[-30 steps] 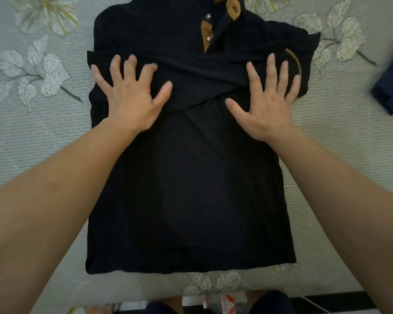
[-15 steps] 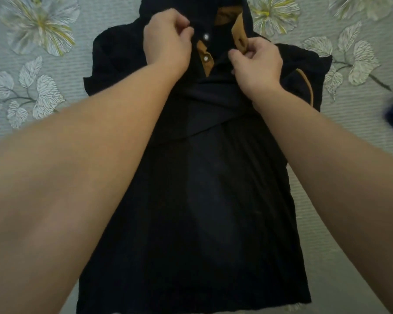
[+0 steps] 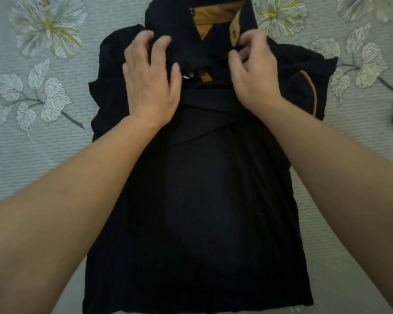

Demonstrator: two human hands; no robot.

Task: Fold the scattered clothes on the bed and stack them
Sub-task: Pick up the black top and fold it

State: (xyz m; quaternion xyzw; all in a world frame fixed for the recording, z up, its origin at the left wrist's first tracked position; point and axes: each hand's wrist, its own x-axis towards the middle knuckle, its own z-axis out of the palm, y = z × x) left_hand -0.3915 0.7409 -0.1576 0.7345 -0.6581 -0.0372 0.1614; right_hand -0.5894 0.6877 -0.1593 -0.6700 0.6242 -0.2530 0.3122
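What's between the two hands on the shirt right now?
In the head view, the mustard button strip and dark collar flap of the shirt lie between the left hand and right hand.

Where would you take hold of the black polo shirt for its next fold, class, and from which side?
Probably the two hem corners, coming from the near edge. The black polo shirt lies flat with its sleeves already folded in, making a long narrow panel. Its hem lies free at that end, ready to lift toward the collar.
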